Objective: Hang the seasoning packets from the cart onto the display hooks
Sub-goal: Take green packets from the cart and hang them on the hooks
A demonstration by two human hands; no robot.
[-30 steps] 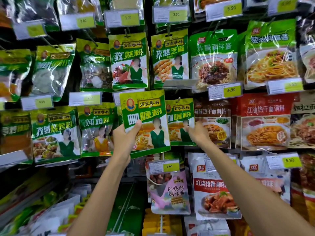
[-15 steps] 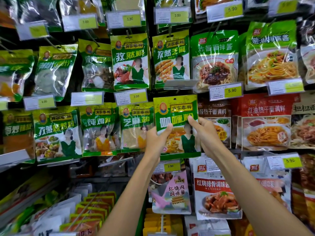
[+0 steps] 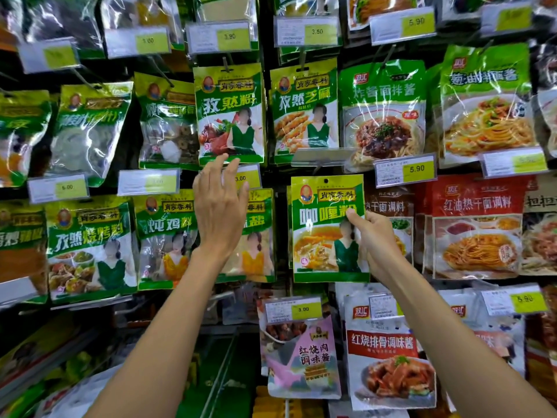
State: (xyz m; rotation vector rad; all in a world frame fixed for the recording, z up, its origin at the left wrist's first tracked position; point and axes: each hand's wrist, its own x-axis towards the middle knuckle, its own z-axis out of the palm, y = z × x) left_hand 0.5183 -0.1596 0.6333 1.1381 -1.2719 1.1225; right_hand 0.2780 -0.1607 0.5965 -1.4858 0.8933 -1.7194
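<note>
Packet (image 3: 325, 233) now held by right hand (image 3: 376, 239) only; left hand (image 3: 221, 206) released.

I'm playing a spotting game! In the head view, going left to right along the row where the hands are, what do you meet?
Green barbecue packet, chicken-stew packet, left hand, curry packet, right hand, red noodle packet.

One wide head-worn view faces the packet display (image 3: 272, 182) squarely, from close up.
</note>
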